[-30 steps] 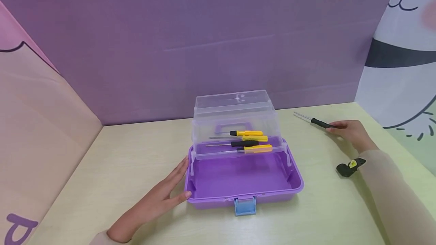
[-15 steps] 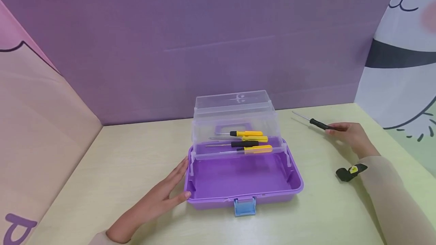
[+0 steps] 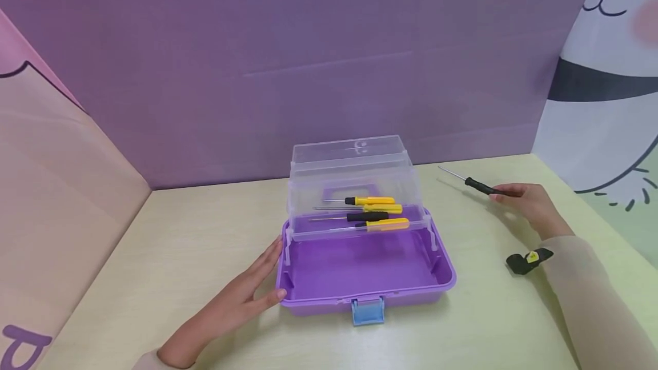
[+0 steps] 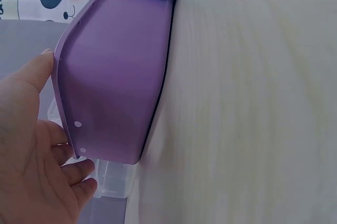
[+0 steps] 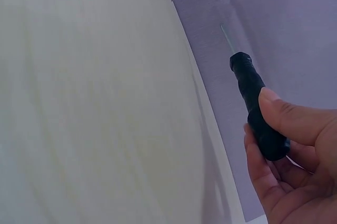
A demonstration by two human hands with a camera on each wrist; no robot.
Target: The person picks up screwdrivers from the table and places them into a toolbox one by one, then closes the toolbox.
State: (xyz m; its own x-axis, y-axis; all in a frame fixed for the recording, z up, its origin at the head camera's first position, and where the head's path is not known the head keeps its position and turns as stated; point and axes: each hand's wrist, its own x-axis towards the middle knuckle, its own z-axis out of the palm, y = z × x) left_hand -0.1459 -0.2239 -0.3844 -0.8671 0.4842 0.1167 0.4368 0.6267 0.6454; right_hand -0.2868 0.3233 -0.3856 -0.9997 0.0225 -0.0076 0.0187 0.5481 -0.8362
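Note:
My right hand (image 3: pixel 526 203) pinches a black-handled screwdriver (image 3: pixel 480 186) by its grip, over the right side of the table; the thin shaft points to the back left. In the right wrist view the thumb lies along one side of the black handle (image 5: pixel 255 98), fingers behind. My left hand (image 3: pixel 244 298) rests its spread fingers and thumb on the left rim of a purple toolbox (image 3: pixel 360 267), seen also in the left wrist view (image 4: pixel 113 66). Its clear lid stands open at the back. Yellow screwdrivers (image 3: pixel 382 208) and one black screwdriver (image 3: pixel 367 217) lie in the lid's tray.
A pale wooden table (image 3: pixel 205 216) carries the toolbox, whose light blue latch (image 3: pixel 368 311) hangs at the front. Purple cloth (image 3: pixel 257 73) walls off the back, and printed panels stand left and right. A black device (image 3: pixel 529 260) sits at the right sleeve.
The right hand has lifted the black screwdriver slightly, and its tip has shifted a little leftward; the shadow now lies farther from the shaft. The left hand has stayed on the toolbox rim.

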